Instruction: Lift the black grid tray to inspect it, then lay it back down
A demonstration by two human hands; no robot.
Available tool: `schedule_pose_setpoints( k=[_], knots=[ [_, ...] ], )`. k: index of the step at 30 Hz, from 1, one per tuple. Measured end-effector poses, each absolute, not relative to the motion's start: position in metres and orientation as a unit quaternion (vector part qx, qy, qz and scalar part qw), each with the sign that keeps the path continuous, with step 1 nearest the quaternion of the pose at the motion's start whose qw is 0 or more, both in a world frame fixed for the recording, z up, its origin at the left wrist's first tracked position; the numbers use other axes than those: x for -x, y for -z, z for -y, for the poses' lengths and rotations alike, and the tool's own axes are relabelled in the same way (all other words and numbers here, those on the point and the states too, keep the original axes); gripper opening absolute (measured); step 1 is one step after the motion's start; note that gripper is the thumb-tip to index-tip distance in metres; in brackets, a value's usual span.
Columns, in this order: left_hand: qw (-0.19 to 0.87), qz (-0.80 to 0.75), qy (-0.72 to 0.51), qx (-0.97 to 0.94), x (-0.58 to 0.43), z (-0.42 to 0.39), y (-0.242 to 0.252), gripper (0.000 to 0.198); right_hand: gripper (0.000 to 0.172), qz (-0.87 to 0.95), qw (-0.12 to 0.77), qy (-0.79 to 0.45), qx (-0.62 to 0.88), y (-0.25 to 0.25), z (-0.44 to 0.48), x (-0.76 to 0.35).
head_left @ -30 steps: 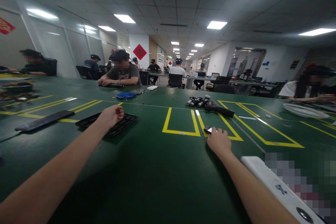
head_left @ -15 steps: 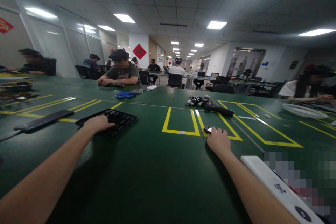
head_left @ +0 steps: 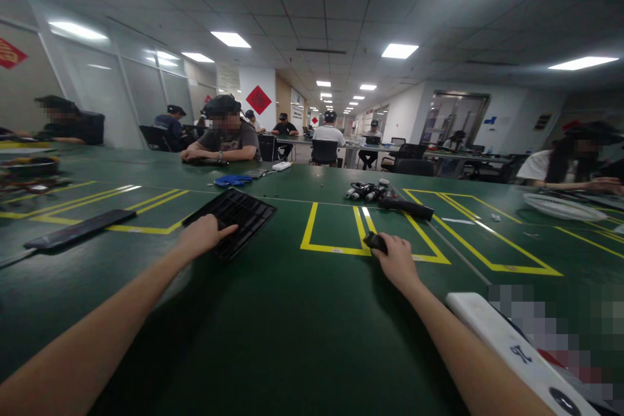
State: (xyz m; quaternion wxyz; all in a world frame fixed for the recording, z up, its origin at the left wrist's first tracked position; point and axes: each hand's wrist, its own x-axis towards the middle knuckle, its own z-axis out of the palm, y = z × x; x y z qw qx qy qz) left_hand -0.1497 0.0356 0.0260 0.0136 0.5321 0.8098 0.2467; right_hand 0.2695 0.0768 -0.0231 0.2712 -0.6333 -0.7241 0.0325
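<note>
My left hand (head_left: 201, 237) is closed on a flat black tray (head_left: 246, 214) whose face is divided by a grid of ridges. The tray is tilted, its far right corner pointing away from me, and my thumb lies across its near side. In my right hand (head_left: 397, 260) is a small dark block-like object (head_left: 375, 242), pinched at the fingertips beside the yellow tape (head_left: 336, 250). My fingers hide part of that object, so its kind is unclear. Both hands are over the green table (head_left: 287, 325), apart from each other.
A black bar with a cable (head_left: 80, 231) lies at left. Blue gloves (head_left: 233, 181) lie further back. Dark cylindrical items (head_left: 370, 191) and a black rod (head_left: 407, 208) sit ahead of my right hand. A white power strip (head_left: 507, 338) is near my right forearm. People sit around.
My left hand has moved right with the tray, which is now tilted up more. My right hand has shifted slightly left, and the small object in it has turned.
</note>
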Motion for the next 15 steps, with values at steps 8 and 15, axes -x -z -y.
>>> schedule_pose_setpoints(
  k=[8, 15],
  knots=[
    [0.120, -0.596, -0.300, -0.735, -0.006, -0.027, 0.003, 0.045, 0.045, 0.787, 0.394, -0.318, 0.354, 0.035, -0.046, -0.216],
    [0.177, -0.535, -0.281, -0.776, -0.019, 0.001, 0.012, 0.056, 0.039, 0.804, 0.397, -0.324, 0.301, 0.036, -0.035, -0.216]
  ],
)
